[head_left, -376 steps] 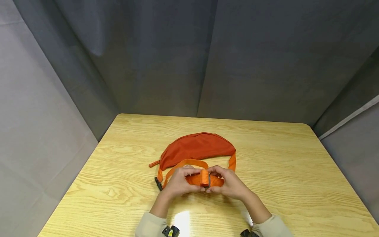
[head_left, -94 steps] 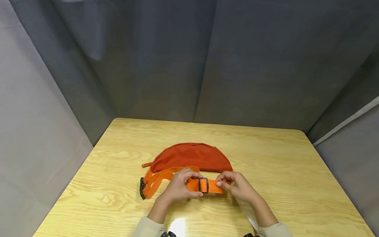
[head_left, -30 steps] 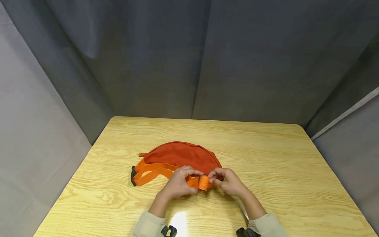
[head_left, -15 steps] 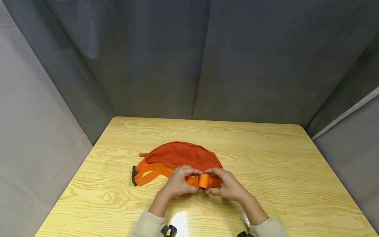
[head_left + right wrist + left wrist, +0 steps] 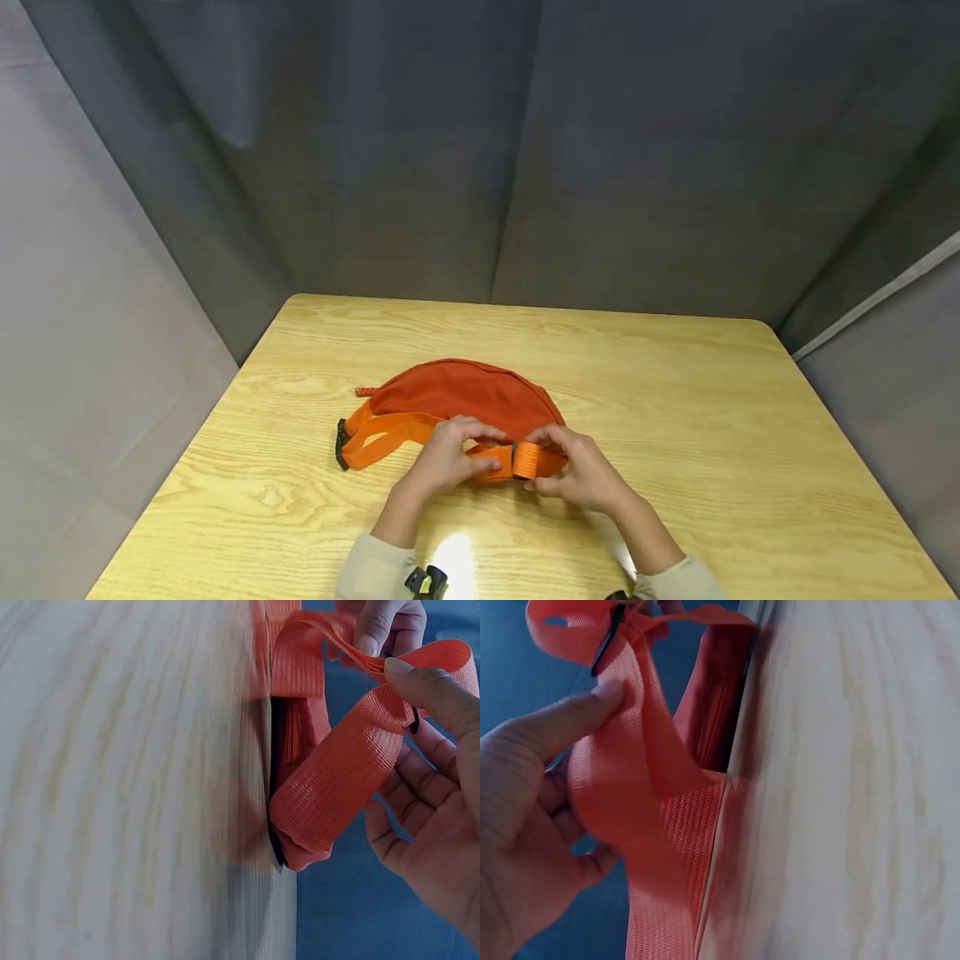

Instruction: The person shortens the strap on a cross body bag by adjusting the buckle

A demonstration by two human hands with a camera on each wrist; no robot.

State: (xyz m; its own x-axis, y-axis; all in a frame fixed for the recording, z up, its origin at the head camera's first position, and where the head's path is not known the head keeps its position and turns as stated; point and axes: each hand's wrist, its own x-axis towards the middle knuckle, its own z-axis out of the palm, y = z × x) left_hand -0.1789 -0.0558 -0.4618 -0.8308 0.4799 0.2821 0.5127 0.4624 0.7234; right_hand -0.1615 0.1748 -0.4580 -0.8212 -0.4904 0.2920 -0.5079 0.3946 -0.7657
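Note:
A red waist bag (image 5: 465, 392) lies on the table, its orange strap (image 5: 393, 433) looped in front of it. My left hand (image 5: 444, 457) pinches the strap left of a dark slider buckle (image 5: 514, 455); in the left wrist view the thumb presses on the orange webbing (image 5: 645, 825). Beside the slider, a short loop of strap (image 5: 527, 461) stands up. My right hand (image 5: 583, 473) grips at this loop and slider from the right, thumb below and fingers above. In the right wrist view the slider (image 5: 415, 720) shows only as a dark edge by the right fingers.
A black clip buckle (image 5: 341, 444) lies at the strap's left end. The bag's zipper pull (image 5: 365, 391) points left. The wooden table (image 5: 675, 400) stretches out around the bag, with dark grey curtains (image 5: 390, 167) behind it.
The bag has shifted left since the oldest frame. At 3.1 s ago the strap lay flat through the slider; now a loop stands up there. Lately my left fingers have slid slightly left.

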